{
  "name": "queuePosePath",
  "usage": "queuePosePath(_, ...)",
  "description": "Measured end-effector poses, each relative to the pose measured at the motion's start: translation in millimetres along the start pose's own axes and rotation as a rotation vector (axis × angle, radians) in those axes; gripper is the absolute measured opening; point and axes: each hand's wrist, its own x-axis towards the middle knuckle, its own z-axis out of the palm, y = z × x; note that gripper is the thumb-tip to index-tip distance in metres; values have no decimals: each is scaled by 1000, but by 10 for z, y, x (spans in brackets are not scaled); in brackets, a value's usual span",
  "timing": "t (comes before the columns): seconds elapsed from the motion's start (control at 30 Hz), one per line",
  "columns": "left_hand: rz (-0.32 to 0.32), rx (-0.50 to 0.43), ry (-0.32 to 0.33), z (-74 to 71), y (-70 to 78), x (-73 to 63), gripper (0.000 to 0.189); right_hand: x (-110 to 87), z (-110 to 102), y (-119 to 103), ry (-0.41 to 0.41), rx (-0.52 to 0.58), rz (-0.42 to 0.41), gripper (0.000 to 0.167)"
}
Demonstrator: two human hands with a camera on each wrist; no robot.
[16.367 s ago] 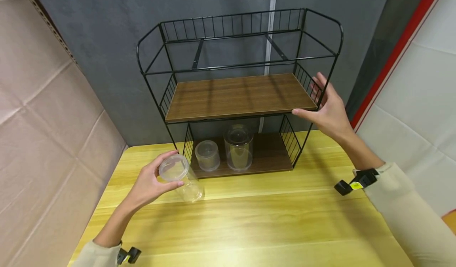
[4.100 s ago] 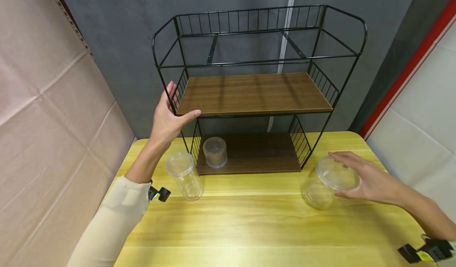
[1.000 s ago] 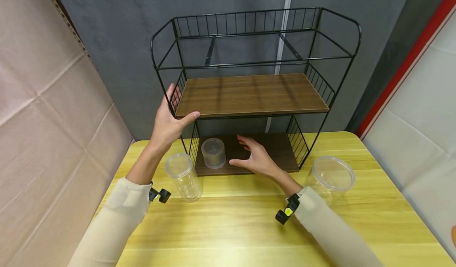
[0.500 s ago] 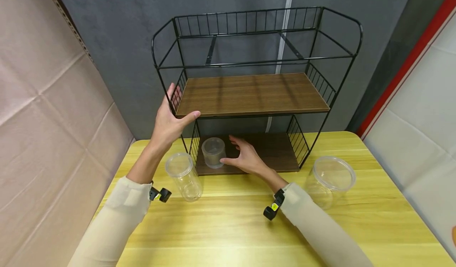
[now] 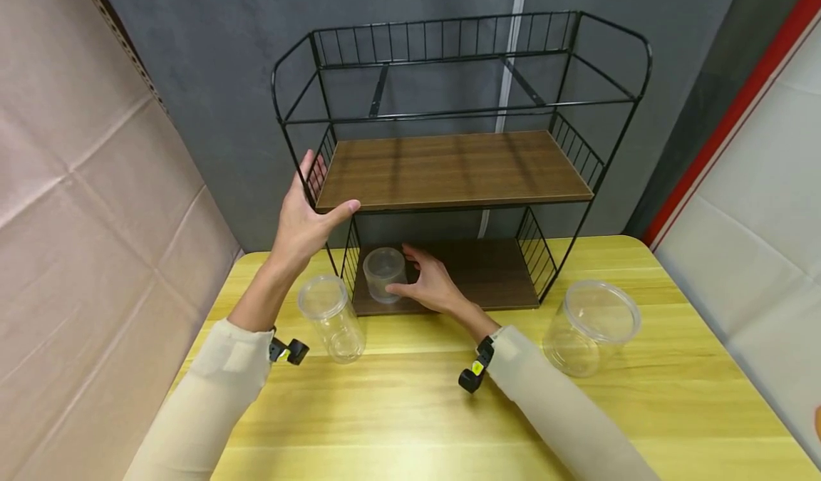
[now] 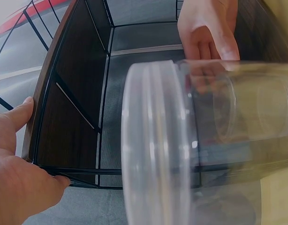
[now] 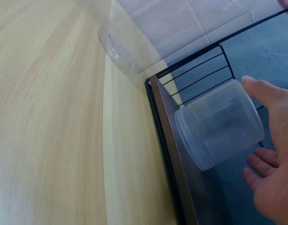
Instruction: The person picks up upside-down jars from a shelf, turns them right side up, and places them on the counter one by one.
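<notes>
My left hand [image 5: 300, 217] grips the left side of a two-board black wire rack [image 5: 455, 171]. Its thumb lies on the front edge of the upper board, with the fingers behind the side wires. On the lower board [image 5: 477, 274], at the left, stands a small clear round jar [image 5: 383, 271]. My right hand [image 5: 431, 281] is at that jar's right side, thumb in front and fingers toward the back. In the right wrist view, the thumb tip is at the small jar [image 7: 221, 124], while the other fingers [image 7: 261, 164] look apart from it.
A tall clear jar [image 5: 333, 321] stands on the yellow wooden table [image 5: 410, 410] in front of the rack's left end. A wider clear jar [image 5: 593, 324] stands at the right, near the right sleeve [image 5: 551, 395]. A grey wall [image 5: 212, 75] is behind the rack.
The wider jar left the lower board for the table's right; the tall jar was let go at left. The left hand took the rack. Lately the right hand slid left to the small jar.
</notes>
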Motion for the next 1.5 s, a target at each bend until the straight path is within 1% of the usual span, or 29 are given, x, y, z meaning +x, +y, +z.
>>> queuePosePath(0.2,9,-11,6,-1,-4,10,108,51,77,-13,-10,-26,15,96)
queuePosePath(0.5,7,-17,8,14,-12,5,108,123,184,-24,15,-81,30,97)
queuePosePath(0.67,4,-19,8,16,-15,6,108,136,199,-67,29,-80,37,96)
queuePosePath(0.87,3,-17,14,18,-16,9,107,148,204,-85,35,-104,37,92)
queuePosePath(1.07,14,-34,24,23,-8,5,107,123,187,-73,50,-113,29,88)
queuePosePath(1.23,6,-36,29,36,0,3,107,67,156,-54,59,-131,8,86)
queuePosePath(1.5,1,-90,47,56,60,-34,104,-27,101,-119,84,-144,-30,85)
